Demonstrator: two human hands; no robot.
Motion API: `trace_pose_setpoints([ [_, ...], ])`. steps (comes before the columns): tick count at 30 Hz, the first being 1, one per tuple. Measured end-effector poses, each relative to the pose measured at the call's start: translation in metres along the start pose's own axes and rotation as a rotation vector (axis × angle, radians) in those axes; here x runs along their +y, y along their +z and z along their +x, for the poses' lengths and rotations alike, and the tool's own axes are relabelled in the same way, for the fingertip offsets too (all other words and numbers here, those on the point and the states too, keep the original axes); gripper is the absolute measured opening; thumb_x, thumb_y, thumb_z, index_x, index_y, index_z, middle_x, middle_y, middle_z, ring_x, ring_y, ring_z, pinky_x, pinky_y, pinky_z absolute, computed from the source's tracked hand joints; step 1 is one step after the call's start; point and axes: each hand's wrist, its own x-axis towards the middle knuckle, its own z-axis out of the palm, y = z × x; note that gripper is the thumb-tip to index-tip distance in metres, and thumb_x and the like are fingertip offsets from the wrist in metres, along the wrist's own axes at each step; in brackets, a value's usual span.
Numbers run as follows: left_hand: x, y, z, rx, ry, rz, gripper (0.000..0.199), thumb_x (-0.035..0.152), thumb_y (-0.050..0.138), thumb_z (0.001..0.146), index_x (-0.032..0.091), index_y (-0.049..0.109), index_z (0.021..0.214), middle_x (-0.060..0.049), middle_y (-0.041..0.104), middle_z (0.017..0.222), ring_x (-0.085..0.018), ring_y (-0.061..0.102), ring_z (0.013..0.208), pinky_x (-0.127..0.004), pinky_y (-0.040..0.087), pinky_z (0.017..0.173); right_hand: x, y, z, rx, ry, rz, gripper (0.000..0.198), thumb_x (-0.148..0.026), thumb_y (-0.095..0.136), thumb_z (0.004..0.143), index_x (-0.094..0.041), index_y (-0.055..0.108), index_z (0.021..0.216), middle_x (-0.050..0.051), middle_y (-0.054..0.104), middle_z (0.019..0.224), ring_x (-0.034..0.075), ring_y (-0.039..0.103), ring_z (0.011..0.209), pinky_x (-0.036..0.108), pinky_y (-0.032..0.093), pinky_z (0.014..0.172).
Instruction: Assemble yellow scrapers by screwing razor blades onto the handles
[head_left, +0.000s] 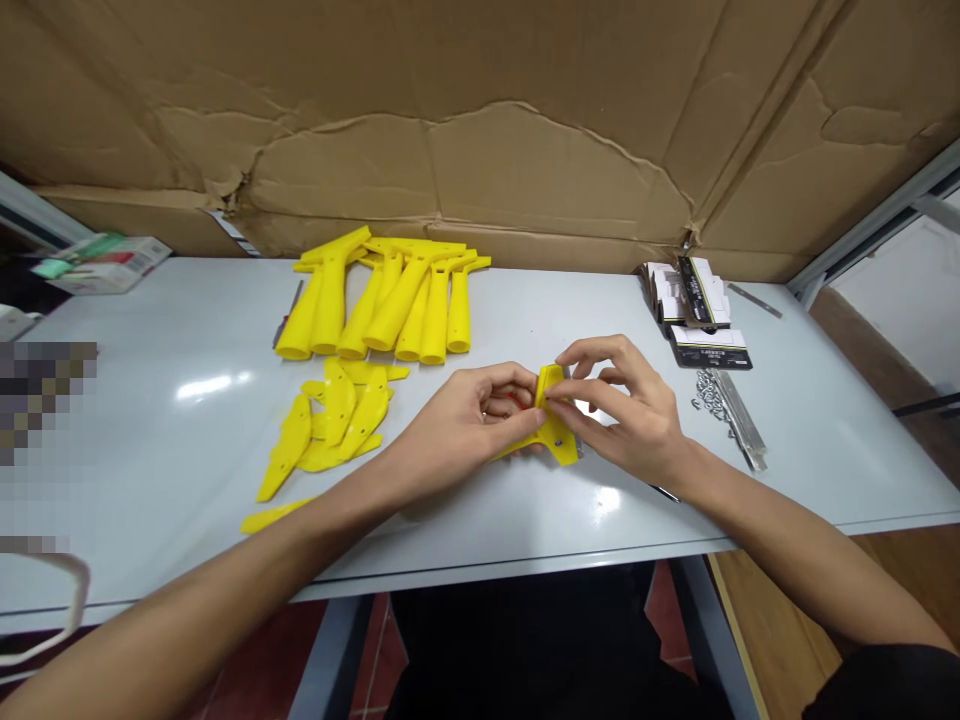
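My left hand [484, 405] is wrapped round a yellow plastic scraper [561, 436] over the middle of the table. A metal blade edge shows along the scraper's right side, and a small screw [558, 442] sits in its lower part. The thumb and fingers of my right hand [630, 410] pinch together against the upper part of the scraper head. Whatever is between those fingertips is too small or hidden to name. Beneath my right wrist, a thin dark rod [664, 492] lies partly covered.
Several yellow scraper handles [405, 305] lie at the back, with loose yellow plates [337, 420] in front. To the right are packaging cards [711, 345], small metal screws [712, 395] and metal blades [739, 420]. A box [112, 265] stands far left; cardboard [465, 170] backs the table.
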Motion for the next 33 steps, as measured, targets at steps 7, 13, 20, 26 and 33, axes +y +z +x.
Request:
trace_pose_setpoints([
  [7,0.000,-0.001,-0.002,-0.025,0.014,0.022,0.027,0.028,0.086,0.080,0.018,0.072,0.101,0.000,0.078,0.091,-0.014,0.076,0.079,-0.020,0.061,0.071,0.000,-0.004,0.002,0.014,0.164,0.225,0.026,-0.015,0.074,0.089,-0.017,0.065,0.113,0.009,0.064,0.117,0.012,0.063,0.098,0.017,0.056,0.057],
  [13,0.005,-0.001,-0.006,-0.026,0.022,0.052,0.030,0.033,0.088,0.079,0.018,0.071,0.098,-0.001,0.079,0.091,-0.016,0.077,0.079,-0.022,0.063,0.073,-0.004,-0.001,-0.001,0.015,0.284,0.452,0.033,-0.013,0.076,0.086,-0.018,0.064,0.116,0.004,0.067,0.109,0.009,0.065,0.091,0.015,0.055,0.058],
  [20,0.014,-0.005,-0.013,0.115,0.161,0.073,0.030,0.045,0.082,0.088,0.018,0.069,0.091,-0.002,0.078,0.087,-0.017,0.077,0.075,-0.023,0.065,0.066,0.015,-0.015,0.004,0.004,0.687,0.411,0.018,-0.035,0.067,0.098,-0.016,0.067,0.099,0.002,0.068,0.091,0.006,0.062,0.074,0.018,0.049,0.059],
  [26,0.015,-0.019,-0.016,0.148,0.426,0.041,0.027,0.047,0.070,0.101,0.021,0.064,0.100,-0.003,0.076,0.087,-0.016,0.075,0.073,-0.028,0.068,0.067,0.011,-0.008,0.005,-0.626,0.562,0.282,0.056,-0.035,0.072,0.089,-0.018,0.061,0.142,0.003,0.073,0.097,0.008,0.059,0.069,0.023,0.046,0.064],
  [33,-0.001,-0.024,-0.011,0.300,0.891,0.466,0.008,0.024,0.062,0.104,0.025,0.062,0.112,-0.001,0.071,0.094,-0.014,0.072,0.078,-0.029,0.064,0.071,0.026,-0.015,0.000,-0.655,0.691,0.481,0.087,-0.016,0.061,0.085,-0.021,0.034,0.167,0.004,0.071,0.099,0.006,0.056,0.057,0.022,0.045,0.052],
])
